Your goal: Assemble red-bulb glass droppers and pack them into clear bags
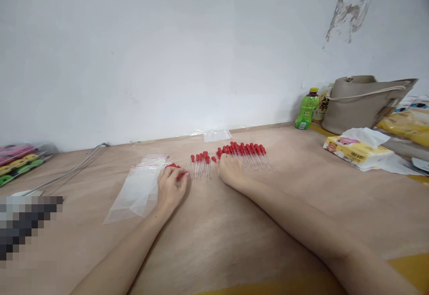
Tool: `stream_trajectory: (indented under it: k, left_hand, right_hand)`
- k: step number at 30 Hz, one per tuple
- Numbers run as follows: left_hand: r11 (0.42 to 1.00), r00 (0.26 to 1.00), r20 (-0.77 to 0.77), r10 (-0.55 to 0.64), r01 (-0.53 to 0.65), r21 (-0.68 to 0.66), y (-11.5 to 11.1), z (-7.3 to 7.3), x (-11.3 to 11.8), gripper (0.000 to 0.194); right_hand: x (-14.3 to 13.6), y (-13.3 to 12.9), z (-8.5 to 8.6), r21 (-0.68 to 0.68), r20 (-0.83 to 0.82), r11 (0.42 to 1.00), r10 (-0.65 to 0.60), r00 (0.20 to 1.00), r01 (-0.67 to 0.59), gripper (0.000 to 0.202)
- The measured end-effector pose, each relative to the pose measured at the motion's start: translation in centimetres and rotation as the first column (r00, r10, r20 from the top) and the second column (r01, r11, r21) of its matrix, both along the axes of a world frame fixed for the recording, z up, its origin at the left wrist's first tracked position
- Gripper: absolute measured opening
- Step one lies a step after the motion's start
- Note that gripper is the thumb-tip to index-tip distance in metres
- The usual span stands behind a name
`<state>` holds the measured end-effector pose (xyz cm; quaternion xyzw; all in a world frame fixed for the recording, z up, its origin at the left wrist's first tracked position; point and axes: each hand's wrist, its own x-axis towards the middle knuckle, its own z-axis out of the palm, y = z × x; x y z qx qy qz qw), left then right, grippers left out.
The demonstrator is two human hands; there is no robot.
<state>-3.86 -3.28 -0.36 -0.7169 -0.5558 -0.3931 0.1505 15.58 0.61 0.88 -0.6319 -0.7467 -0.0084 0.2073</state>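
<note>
My left hand [172, 187] is curled around several droppers with red rubber bulbs; the red bulbs [172, 165] show above and beside its fingers. It rests at the right edge of some clear zip bags [139, 187]. Just right of it lies a small group of red-bulb droppers [201, 161] with thin clear stems pointing toward me. My right hand [229, 169] is closed at the left end of a larger row of droppers [250, 152]. A single dropper's red bulb [213, 159] shows at its fingertips, its stem mostly hidden by the hand.
Another clear bag [217, 136] lies by the wall. On the right are a yellow tissue pack [358, 149], a green bottle [306, 109] and a grey-beige bag [355, 105]. At left, a grey cable [72, 170] crosses the brown table covering near colourful packs [20, 163].
</note>
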Motion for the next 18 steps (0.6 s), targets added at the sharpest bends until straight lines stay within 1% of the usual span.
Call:
stream_trajectory:
  k: [1,3,5,7,9,11,13,15,16,18]
  left_hand:
    - [0.999,0.999,-0.017,0.047,-0.047,0.001,0.3,0.0,-0.7,0.011]
    - [0.993,0.992,-0.049,0.119,-0.120,-0.017,0.8,-0.1,-1.8,0.010]
    - [0.986,0.985,-0.072,0.159,-0.162,-0.040,1.0,-0.2,-2.4,0.011]
    - [0.982,0.981,-0.089,0.172,-0.178,-0.060,1.2,-0.4,-2.7,0.013]
    - [0.980,0.980,-0.099,0.175,-0.184,-0.081,1.3,-0.6,-2.9,0.013]
    - [0.978,0.979,-0.101,0.177,-0.187,-0.095,1.4,-0.5,-3.0,0.012]
    - [0.980,0.980,-0.092,0.175,-0.183,-0.082,1.2,-0.2,-2.8,0.011]
    - [0.992,0.990,-0.076,0.117,-0.120,-0.042,0.7,0.1,-2.1,0.012]
    - [0.998,0.996,-0.069,0.052,-0.054,-0.023,0.3,0.3,-1.6,0.012]
    - [0.992,0.989,-0.068,-0.127,0.125,-0.031,-0.7,0.4,-0.2,0.014]
  right_hand:
    - [0.8,-0.5,-0.3,0.036,-0.003,0.999,0.021,1.000,-0.021,0.032]
    - [2.6,-1.4,-1.2,0.127,0.004,0.986,0.108,0.994,-0.108,0.029]
    - [4.7,-2.3,-2.2,0.179,0.007,0.965,0.193,0.981,-0.191,0.026]
    - [6.7,-3.0,-3.2,0.301,-0.037,0.910,0.309,0.950,-0.285,0.026]
    - [8.2,-3.7,-3.8,0.393,-0.068,0.854,0.397,0.915,-0.341,0.027]
    - [9.0,-4.1,-4.1,0.415,-0.095,0.829,0.449,0.889,-0.374,0.028]
    - [9.2,-4.3,-4.1,0.410,-0.140,0.823,0.482,0.865,-0.393,0.028]
    - [9.0,-4.3,-4.1,0.414,-0.184,0.821,0.500,0.847,-0.395,0.026]
    - [8.9,-4.3,-4.1,0.416,-0.196,0.821,0.500,0.843,-0.390,0.025]
    - [8.7,-4.3,-4.1,0.413,-0.189,0.824,0.493,0.849,-0.387,0.023]
